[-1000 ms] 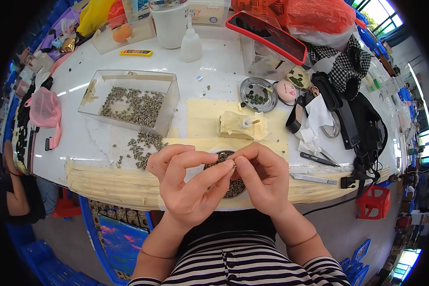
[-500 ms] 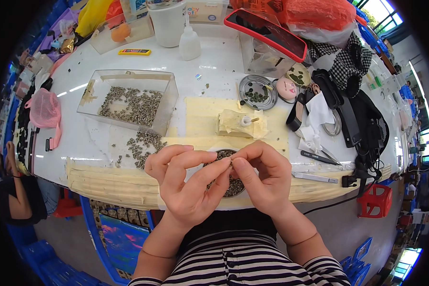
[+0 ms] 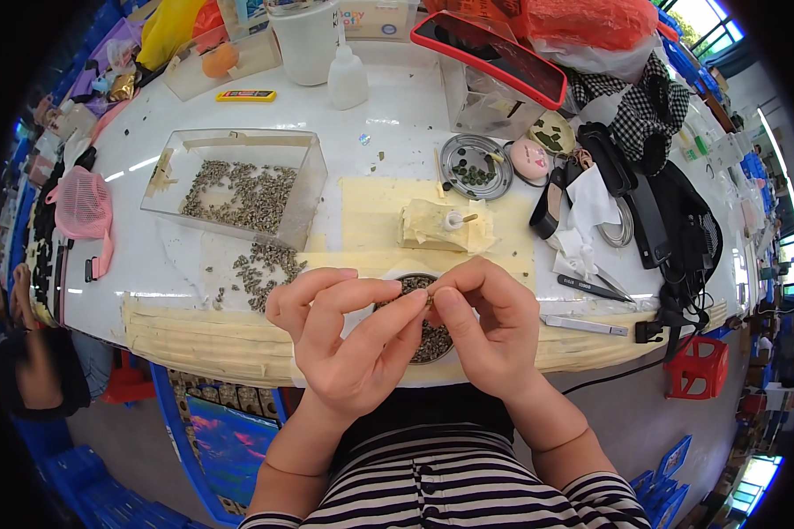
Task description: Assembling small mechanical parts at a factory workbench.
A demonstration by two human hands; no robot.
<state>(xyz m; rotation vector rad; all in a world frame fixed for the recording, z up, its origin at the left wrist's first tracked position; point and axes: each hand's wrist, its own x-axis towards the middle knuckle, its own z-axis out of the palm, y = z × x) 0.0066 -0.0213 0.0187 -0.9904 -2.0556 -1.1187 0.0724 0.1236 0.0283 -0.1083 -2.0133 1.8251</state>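
My left hand (image 3: pixel 348 339) and my right hand (image 3: pixel 490 331) meet fingertip to fingertip above a round dish (image 3: pixel 432 351) full of small grey-brown metallic pieces. Thumb and index finger are pinched on each hand. Between the tips sits something tiny, perhaps one such piece, too small to make out. The other fingers of my left hand are raised and loosely curled. Just beyond the hands stands a block wrapped in cream tape (image 3: pixel 445 227), with a white knob and a thin stick on top. My hands cover part of the dish.
A clear box (image 3: pixel 307 198) of similar pieces stands at the left, with a loose pile (image 3: pixel 265 275) before it. Tweezers (image 3: pixel 595 288) and a metal clipper-like tool (image 3: pixel 586 325) lie right. Farther back are a metal dish (image 3: pixel 476 196), a red-cased phone (image 3: pixel 490 57) and a squeeze bottle (image 3: pixel 348 79).
My hands hold nearly the same pose, with only a slight shift at the fingertips. The view has moved very slightly. At far left, another person's arm has moved downward and is blurred.
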